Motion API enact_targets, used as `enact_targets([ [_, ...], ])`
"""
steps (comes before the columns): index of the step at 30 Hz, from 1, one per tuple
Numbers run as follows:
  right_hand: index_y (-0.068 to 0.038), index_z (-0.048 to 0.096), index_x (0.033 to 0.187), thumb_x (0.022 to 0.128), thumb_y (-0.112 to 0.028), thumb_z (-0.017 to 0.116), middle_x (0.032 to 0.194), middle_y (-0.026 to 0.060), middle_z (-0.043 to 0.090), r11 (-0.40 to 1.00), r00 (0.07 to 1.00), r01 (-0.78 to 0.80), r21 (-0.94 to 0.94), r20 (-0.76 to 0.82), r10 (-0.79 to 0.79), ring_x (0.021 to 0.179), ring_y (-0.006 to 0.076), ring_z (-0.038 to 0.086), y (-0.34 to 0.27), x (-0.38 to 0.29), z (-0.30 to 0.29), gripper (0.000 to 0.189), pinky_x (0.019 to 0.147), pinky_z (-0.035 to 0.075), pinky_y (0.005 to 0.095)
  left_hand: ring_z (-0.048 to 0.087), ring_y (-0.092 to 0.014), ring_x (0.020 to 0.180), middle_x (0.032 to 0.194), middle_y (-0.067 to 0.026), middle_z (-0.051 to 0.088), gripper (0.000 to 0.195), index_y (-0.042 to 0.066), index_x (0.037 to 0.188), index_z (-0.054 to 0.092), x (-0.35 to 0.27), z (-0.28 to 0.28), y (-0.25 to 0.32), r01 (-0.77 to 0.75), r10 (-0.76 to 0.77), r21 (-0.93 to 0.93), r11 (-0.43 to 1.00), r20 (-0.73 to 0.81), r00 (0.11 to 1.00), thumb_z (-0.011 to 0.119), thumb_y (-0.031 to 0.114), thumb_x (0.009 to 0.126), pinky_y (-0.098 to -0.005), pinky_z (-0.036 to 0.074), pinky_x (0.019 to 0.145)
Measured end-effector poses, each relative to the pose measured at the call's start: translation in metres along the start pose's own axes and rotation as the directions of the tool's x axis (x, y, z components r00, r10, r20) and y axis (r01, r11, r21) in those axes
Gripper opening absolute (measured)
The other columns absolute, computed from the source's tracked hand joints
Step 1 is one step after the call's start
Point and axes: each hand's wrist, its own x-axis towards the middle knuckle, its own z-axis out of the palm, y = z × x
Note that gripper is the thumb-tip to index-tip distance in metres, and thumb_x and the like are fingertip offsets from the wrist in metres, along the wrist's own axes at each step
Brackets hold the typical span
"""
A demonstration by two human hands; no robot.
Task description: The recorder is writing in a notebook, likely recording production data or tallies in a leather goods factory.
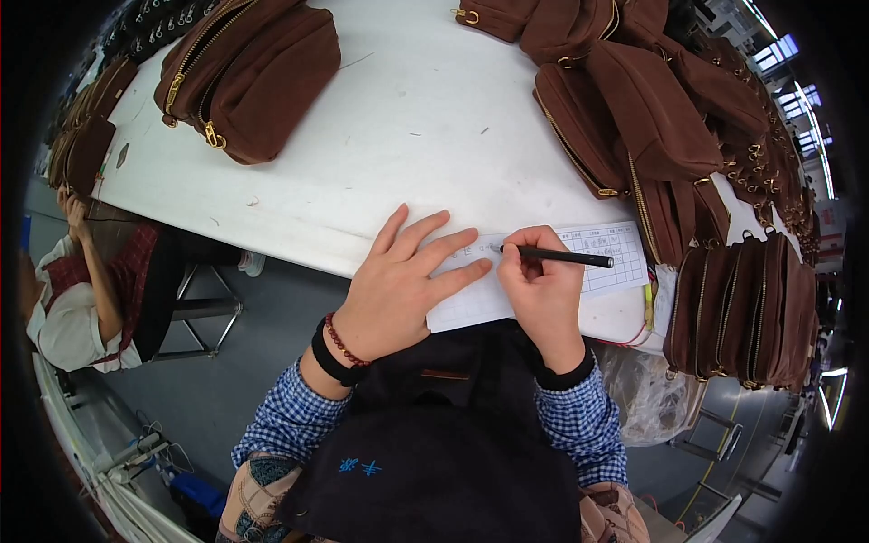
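Note:
A paper form with a printed table and handwriting (pixel 475 298) lies at the near edge of the white tabletop (pixel 407 156). My left hand (pixel 404 285) rests palm down with fingers spread, partly on the sheet's left end, and grips nothing. In my right hand (pixel 543 292) is a black pen (pixel 567 256), pinched between thumb and fingers. Its tip meets the paper beside the handwriting, close to my left fingertips. The right hand covers part of the form.
Brown zippered pouches (pixel 258 95) stand at the upper left, with a pile of more (pixel 652 108) at the right. Several pouches (pixel 740 312) hang over the right edge above a clear plastic bag (pixel 652 394). Another person (pixel 81 292) sits at the far left near a stool (pixel 204 312).

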Motion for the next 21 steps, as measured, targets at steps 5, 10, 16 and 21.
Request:
enact_targets([
  [5,0.001,0.066,0.092,0.088,0.002,0.071,0.076,0.0043,0.067,1.000,1.000,0.012,0.000,-0.014,-0.012,0.062,0.0077,0.061,0.0012,-0.0010,-0.0002,0.007,0.057,0.049,0.0233,0.049,-0.029,0.144,0.147,0.0015,0.061,0.063,0.027,0.126,0.076,0.0003,0.0007,0.0007,-0.001,0.001,0.015,1.000,-0.003,1.000,0.077,0.002,0.069,-0.0563,0.028,0.126],
  [10,0.001,0.066,0.091,0.088,0.002,0.071,0.076,0.0044,0.067,0.999,1.000,0.002,-0.035,-0.008,-0.002,0.062,0.0077,0.061,0.0023,-0.0014,-0.0010,0.006,0.056,0.049,0.0235,0.049,-0.029,0.144,0.146,0.0013,0.061,0.062,0.027,0.126,0.076,0.0009,-0.0009,0.0011,-0.004,0.004,0.021,1.000,0.002,1.000,0.076,0.002,0.070,-0.0563,0.028,0.126],
  [16,0.001,0.066,0.090,0.087,0.002,0.072,0.075,0.0043,0.066,0.999,0.999,0.034,0.003,-0.004,-0.034,0.062,0.0074,0.061,0.0001,-0.0008,-0.0017,0.007,0.056,0.049,0.0230,0.049,-0.029,0.144,0.146,0.0013,0.061,0.062,0.027,0.127,0.076,0.0006,-0.0002,0.0008,0.001,-0.001,0.015,1.000,0.008,1.000,0.076,0.002,0.071,-0.0563,0.028,0.126],
  [21,0.000,0.066,0.089,0.087,0.003,0.072,0.074,0.0036,0.066,1.000,1.000,0.025,-0.006,-0.002,-0.025,0.061,0.0068,0.061,0.0019,-0.0007,-0.0014,0.007,0.055,0.048,0.0223,0.049,-0.029,0.144,0.147,0.0015,0.061,0.063,0.028,0.128,0.075,0.0005,0.0000,0.0008,-0.004,0.004,0.020,1.000,0.002,1.000,0.077,0.004,0.070,-0.0564,0.028,0.126],
])
